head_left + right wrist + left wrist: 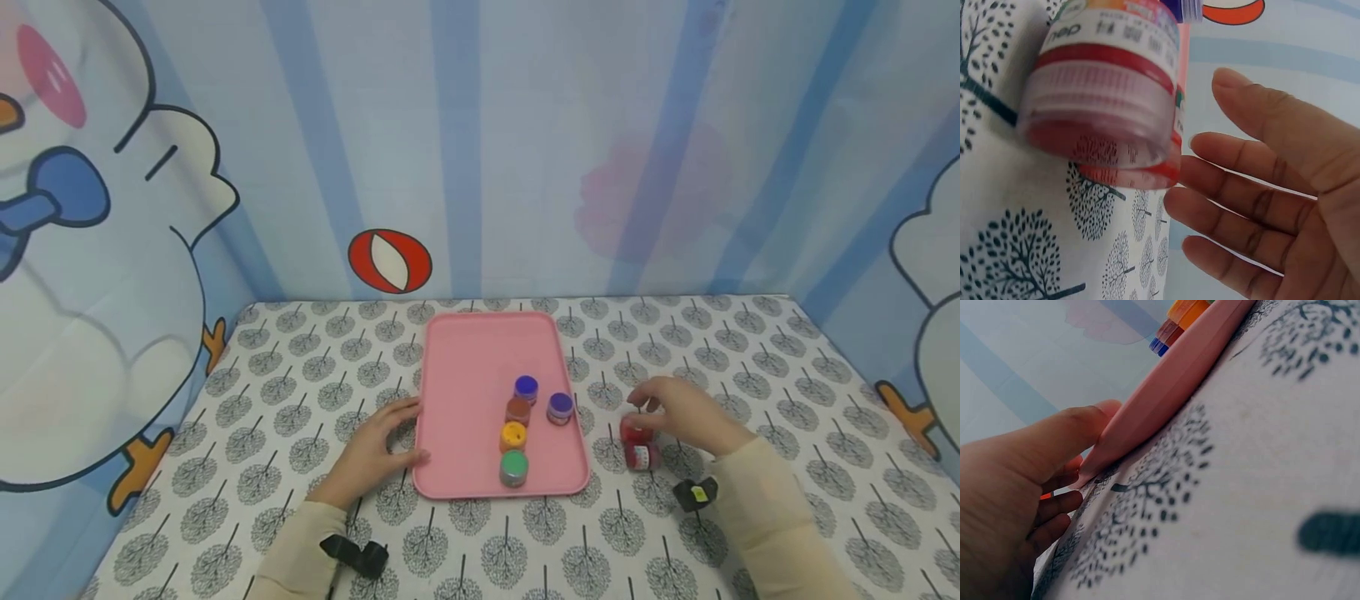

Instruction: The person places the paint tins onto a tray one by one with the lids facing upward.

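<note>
My left hand [378, 450] rests at the left rim of a pink tray [468, 358]; in the left wrist view its thumb lies against the rim and the other fingers bend loosely beside it. To the right of the tray, my right hand [686, 412] hovers close over two red paint jars, with fingers spread and nothing between them. The farther red jar [634, 430] sits partly under the fingers. Nearer to me, the other red jar [642, 456] shows its white label upward; in the right wrist view this labelled jar [1107, 75] is large, in front of the fingers.
On the tray's right half stand paint jars: a blue-lidded one [527, 388], a purple-lidded one [559, 408], a brown one [518, 410], a yellow one [513, 437] and a green one [513, 468]. A tree-patterned cloth [330, 342] covers the table; a printed curtain [510, 150] hangs behind.
</note>
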Action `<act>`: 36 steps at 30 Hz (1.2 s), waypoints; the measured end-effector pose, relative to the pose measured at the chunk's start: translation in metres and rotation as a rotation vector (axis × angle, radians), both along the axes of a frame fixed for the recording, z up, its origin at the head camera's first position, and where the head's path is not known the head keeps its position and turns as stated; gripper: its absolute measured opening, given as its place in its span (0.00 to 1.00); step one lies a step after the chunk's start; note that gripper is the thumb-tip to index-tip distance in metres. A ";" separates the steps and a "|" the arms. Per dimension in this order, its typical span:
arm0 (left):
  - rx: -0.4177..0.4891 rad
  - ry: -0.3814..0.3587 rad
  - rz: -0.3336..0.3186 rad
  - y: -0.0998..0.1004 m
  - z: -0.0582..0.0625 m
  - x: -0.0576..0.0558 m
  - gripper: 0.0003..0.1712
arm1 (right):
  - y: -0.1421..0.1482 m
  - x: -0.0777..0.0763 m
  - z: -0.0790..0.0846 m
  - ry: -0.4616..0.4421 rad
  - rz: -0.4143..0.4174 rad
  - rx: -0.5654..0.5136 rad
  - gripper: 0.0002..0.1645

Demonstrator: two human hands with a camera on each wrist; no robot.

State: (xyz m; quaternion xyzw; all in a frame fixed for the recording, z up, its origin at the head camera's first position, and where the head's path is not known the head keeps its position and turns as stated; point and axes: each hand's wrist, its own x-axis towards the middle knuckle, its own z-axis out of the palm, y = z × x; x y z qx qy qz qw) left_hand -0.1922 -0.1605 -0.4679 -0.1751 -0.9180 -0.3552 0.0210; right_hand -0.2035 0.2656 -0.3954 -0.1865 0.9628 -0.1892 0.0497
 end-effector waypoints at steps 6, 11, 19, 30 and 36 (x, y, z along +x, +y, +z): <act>0.003 -0.011 -0.001 0.000 0.000 0.000 0.41 | 0.007 0.003 0.000 -0.003 0.010 -0.024 0.22; 0.004 -0.017 0.003 0.000 0.000 0.001 0.42 | 0.013 0.006 0.001 -0.040 0.013 -0.036 0.22; -0.009 -0.024 0.006 -0.001 0.001 0.000 0.42 | 0.018 0.006 0.000 -0.061 0.054 -0.030 0.14; -0.011 -0.011 0.007 -0.002 0.001 0.001 0.42 | 0.014 0.005 -0.004 -0.108 0.055 -0.036 0.16; -0.006 -0.009 -0.006 -0.001 0.000 -0.001 0.41 | 0.015 0.005 -0.007 -0.113 0.050 -0.025 0.12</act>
